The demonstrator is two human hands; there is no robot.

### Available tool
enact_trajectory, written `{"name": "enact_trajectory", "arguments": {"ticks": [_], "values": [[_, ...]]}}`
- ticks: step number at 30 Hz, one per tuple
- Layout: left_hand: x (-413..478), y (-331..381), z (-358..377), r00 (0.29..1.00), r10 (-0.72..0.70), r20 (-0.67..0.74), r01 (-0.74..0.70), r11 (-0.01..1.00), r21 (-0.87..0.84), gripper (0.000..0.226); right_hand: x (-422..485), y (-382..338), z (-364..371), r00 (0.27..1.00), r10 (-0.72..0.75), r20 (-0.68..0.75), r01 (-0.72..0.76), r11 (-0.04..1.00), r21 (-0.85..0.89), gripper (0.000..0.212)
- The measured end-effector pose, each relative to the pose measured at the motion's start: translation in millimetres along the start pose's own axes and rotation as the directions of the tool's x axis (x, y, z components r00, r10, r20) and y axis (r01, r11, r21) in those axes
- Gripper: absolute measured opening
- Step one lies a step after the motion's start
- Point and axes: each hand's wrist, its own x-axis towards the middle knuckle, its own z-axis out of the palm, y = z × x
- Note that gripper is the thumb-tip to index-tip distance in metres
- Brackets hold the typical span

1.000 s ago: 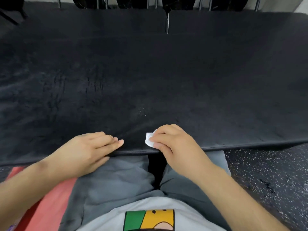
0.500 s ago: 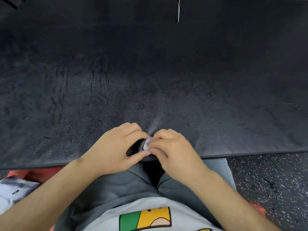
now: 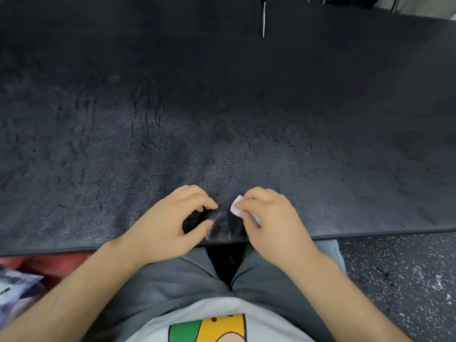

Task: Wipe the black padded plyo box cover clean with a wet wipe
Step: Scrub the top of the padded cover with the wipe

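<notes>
Hands sit close together at the near edge of the black padded plyo box cover (image 3: 222, 107), which fills most of the head view from side to side; its grained surface is creased and cracked, and it shines in a patch just ahead of the fingers. The right hand (image 3: 271, 218) rests on the cover with its fingers curled and pressed together, pinching a small folded white wet wipe (image 3: 236, 208) between fingertips and thumb; one corner of the wipe sticks out toward the left hand and touches the cover. The left hand (image 3: 172, 223) lies just beside it, apart from the wipe, its fingers loosely curled, thumb held away from the forefinger, with nothing between them. Below the edge are grey trousers (image 3: 172, 280) and a white shirt (image 3: 222, 309) bearing a green and yellow cartoon print (image 3: 204, 329); no words can be read on it. At the lower left a pale packet (image 3: 14, 285) with dark printing lies by a red surface (image 3: 49, 264), its lettering too blurred to read. To the right is dark floor (image 3: 394, 280) speckled white. A thin metal rod (image 3: 263, 21) stands at the far edge.
</notes>
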Motion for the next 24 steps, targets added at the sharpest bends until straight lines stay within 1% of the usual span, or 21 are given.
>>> {"name": "enact_trajectory", "arguments": {"ticks": [2,4,7,8,9,11,12,13,15,17,18,19,21,22,24], "values": [[0,-2,2,1.0,-0.004,-0.001,0.004,1.0,-0.002,0.025,-6,-9,3,0.994,-0.071,0.08,0.071,0.997,0.007,0.021],[2,-3,3,1.0,-0.005,0.011,0.005,1.0,-0.004,0.024,-4,-8,2,0.991,-0.069,0.113,0.071,0.997,-0.012,0.021],[3,-4,3,0.999,-0.038,0.023,0.038,0.999,-0.017,0.025,14,-1,3,1.0,0.014,-0.003,-0.014,0.996,-0.089,0.022],[4,-4,3,0.998,-0.051,0.031,0.051,0.998,-0.022,0.026,16,-5,5,1.0,0.028,-0.01,-0.029,0.994,-0.101,0.024],[5,-5,3,0.998,-0.06,0.035,0.061,0.998,-0.023,0.028,15,-11,8,1.0,0.017,0.012,-0.016,0.995,-0.095,0.025],[10,-6,0,0.997,-0.071,0.018,0.071,0.997,-0.011,0.03,10,-21,9,0.994,-0.066,0.084,0.071,0.996,-0.057,0.025],[12,-8,-1,0.998,-0.063,-0.003,0.063,0.998,0.016,0.031,11,-21,7,0.991,-0.093,0.097,0.099,0.994,-0.053,0.024],[15,-11,-2,0.998,-0.051,-0.026,0.053,0.997,0.063,0.03,17,-17,4,0.992,-0.091,0.084,0.096,0.993,-0.066,0.022],[19,-15,-2,0.995,-0.065,-0.07,0.075,0.987,0.145,0.032,36,-5,4,1.0,-0.016,-0.014,0.014,0.995,-0.097,0.021],[21,-18,1,0.988,-0.116,-0.098,0.129,0.981,0.143,0.036,50,-4,7,0.996,0.057,-0.075,-0.064,0.992,-0.106,0.025],[21,-18,2,0.986,-0.13,-0.1,0.143,0.981,0.134,0.038,49,-9,9,0.997,0.044,-0.07,-0.052,0.991,-0.122,0.025],[21,-19,3,0.985,-0.141,-0.095,0.152,0.981,0.124,0.04,45,-16,11,0.999,0.01,-0.031,-0.014,0.991,-0.131,0.024],[21,-20,3,0.985,-0.153,-0.079,0.161,0.981,0.108,0.043,34,-25,15,0.997,-0.061,0.051,0.066,0.994,-0.09,0.024],[21,-20,2,0.985,-0.156,-0.074,0.163,0.981,0.104,0.045,35,-25,14,0.995,-0.072,0.071,0.077,0.994,-0.073,0.024],[22,-19,2,0.985,-0.16,-0.065,0.166,0.98,0.107,0.047,47,-17,14,0.998,-0.04,0.045,0.043,0.997,-0.065,0.023]]}}
